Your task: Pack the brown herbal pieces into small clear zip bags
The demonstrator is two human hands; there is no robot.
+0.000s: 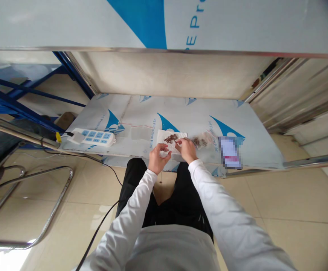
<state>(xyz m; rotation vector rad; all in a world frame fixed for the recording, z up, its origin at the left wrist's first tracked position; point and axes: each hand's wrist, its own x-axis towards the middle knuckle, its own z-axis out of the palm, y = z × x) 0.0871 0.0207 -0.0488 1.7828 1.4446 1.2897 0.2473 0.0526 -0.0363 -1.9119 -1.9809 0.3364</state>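
Note:
A white sheet (161, 136) lies near the front edge of the film-covered shelf, with a small pile of thin brown pieces (170, 139) on it. My left hand (158, 158) is at the sheet's front left corner, fingers curved and thumb apart from them; nothing shows between them. At the sheet's right side, my right hand (186, 149) has thumb and fingertips closed together beside the pile. Whatever is in that pinch is too small to make out. Just right of this hand lies a clear plastic bag (202, 140) with more brown pieces inside.
A white power strip (94, 137) with blue sockets lies on the shelf (175, 107) at left, its black cable (111, 169) hanging down. Clear flat plastic (141, 132) is beside it. A phone (231, 152) sits at right. Overhead is an upper shelf (81, 26); a metal-framed chair (67, 188) stands left.

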